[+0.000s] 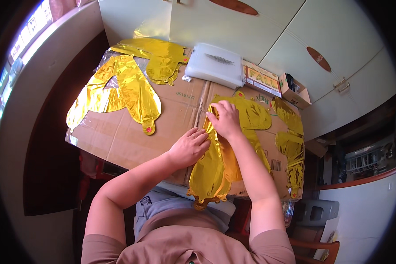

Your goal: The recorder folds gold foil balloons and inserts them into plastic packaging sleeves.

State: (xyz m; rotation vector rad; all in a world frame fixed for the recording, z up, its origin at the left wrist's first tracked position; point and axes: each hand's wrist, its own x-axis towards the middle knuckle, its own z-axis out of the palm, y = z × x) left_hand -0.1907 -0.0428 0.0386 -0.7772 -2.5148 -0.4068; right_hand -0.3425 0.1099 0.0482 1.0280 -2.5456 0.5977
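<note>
A long strip of gold foil (204, 174), thin, mirror-bright and finely crinkled, lies toward the near edge of the brown cardboard (127, 143), its scalloped lower end hanging over that edge by the person's lap. Its long axis runs from the person's body away across the board; the narrow end points away, up to the right hand (225, 119), and the broad, rounded end points back at the person. A deeper amber layer shows along its right side. The right hand pinches the narrow end between thumb and fingers. The left hand (190, 147) has its fingers curled in at the strip's left edge, though I cannot tell from here whether they grip it or only touch. Smooth flat foil (257, 116) spreads beneath the right forearm, and an A-shaped foil balloon (141, 97), glossy and wrinkled, lies to the left, its tabbed leg pointing toward the person
</note>
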